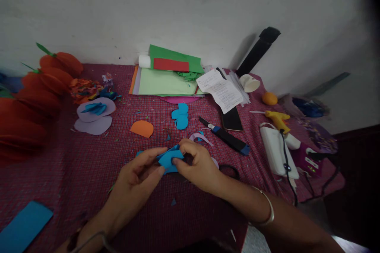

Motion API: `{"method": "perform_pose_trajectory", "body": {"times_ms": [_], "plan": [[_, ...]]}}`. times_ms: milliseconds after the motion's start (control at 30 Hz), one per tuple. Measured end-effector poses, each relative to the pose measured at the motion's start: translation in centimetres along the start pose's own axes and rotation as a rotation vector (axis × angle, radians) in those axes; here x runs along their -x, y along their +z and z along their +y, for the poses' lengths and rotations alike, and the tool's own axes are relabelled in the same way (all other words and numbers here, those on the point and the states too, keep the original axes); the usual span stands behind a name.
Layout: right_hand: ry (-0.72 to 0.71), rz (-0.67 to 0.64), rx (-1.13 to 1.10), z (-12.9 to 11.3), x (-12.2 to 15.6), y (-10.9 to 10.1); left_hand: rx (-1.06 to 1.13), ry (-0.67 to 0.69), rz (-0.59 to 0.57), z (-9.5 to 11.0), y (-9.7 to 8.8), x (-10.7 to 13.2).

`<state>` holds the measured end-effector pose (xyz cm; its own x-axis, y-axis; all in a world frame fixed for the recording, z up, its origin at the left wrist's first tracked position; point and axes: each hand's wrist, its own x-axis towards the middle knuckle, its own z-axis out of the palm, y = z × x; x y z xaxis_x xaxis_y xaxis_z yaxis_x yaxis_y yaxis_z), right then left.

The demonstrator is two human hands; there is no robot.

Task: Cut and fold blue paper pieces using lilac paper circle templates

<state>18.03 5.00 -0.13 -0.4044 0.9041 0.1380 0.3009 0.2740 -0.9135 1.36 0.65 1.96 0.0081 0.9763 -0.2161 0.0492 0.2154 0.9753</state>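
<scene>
Between my two hands, low over the table, is a folded piece of blue paper (170, 159). My left hand (137, 178) pinches its left edge between thumb and fingers. On the other side, my right hand (199, 163) grips the right end, thumb on the near face. Part of another blue piece shows behind my left fingertips. Just beyond my hands lie a blue petal-shaped cutout (180, 116), an orange half-round piece (141, 129) and a curved lilac strip (202, 137). To their right rests a utility knife (225, 137) with its blade out.
Orange paper pumpkins (50, 87) line the left side near paper scraps (86, 90) and lilac cutouts (94, 125). Coloured sheets (166, 82) lie at the back. Right are a handwritten note (221, 90), a phone (232, 119), a yellow glue gun (278, 119) and a corded white box (277, 152).
</scene>
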Motion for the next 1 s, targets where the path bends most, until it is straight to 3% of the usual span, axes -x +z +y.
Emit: {"method": "perform_pose_trajectory", "body": {"times_ms": [333, 733, 1000], "plan": [[-0.031, 0.027, 0.025, 0.1, 0.2, 0.1, -0.192, 0.142, 0.031, -1.8, 0.1, -0.4], [-0.014, 0.031, 0.010, 0.0, 0.1, 0.2, -0.231, 0.129, 0.063, -1.4, 0.2, -0.4], [-0.039, 0.112, -0.196, -0.1, 0.0, -0.2, -0.245, 0.130, 0.077, -1.5, -0.1, -0.2]]}}
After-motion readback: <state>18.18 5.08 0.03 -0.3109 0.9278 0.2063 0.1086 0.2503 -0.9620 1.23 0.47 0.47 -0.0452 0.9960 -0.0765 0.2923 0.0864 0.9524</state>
